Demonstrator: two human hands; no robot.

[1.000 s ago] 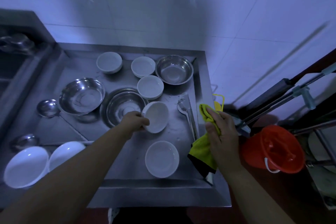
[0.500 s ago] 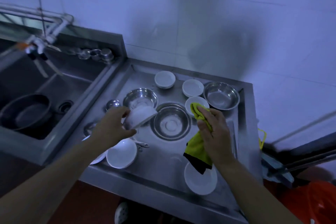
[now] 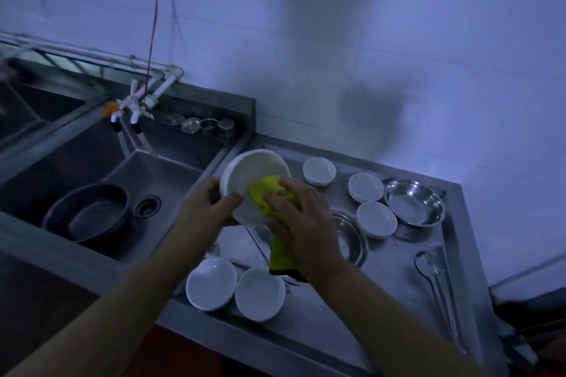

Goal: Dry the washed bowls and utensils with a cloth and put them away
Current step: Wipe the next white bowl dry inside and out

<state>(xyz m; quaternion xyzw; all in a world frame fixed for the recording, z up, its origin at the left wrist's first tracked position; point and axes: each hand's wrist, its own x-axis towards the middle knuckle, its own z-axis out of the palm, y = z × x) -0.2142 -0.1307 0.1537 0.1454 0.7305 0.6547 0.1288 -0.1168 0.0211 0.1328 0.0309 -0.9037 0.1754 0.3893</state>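
Observation:
My left hand [image 3: 211, 208] grips a white bowl [image 3: 251, 171] by its rim and holds it tilted above the steel drainboard [image 3: 395, 281]. With my right hand [image 3: 303, 223] I press a yellow-green cloth [image 3: 266, 193] into the bowl; the cloth's dark-edged tail hangs below my wrist. Several more white bowls sit on the drainboard, two [image 3: 211, 283] [image 3: 260, 294] near its front edge and three [image 3: 319, 171] [image 3: 366, 187] [image 3: 376, 219] at the back. A steel bowl [image 3: 414, 202] stands at the back right, and another steel bowl [image 3: 352, 239] is half hidden under my right hand. Spoons [image 3: 435, 278] lie at the right.
A sink basin [image 3: 171, 180] with a dark pan [image 3: 87, 211] and a drain lies to the left. Taps [image 3: 128, 107] and small steel cups [image 3: 208, 125] line its back ledge. The tiled wall rises behind the counter.
My left hand lifted the white bowl off the drainboard and raised it. My right hand brought the cloth over from the right edge into the bowl. The view swung left toward the sink.

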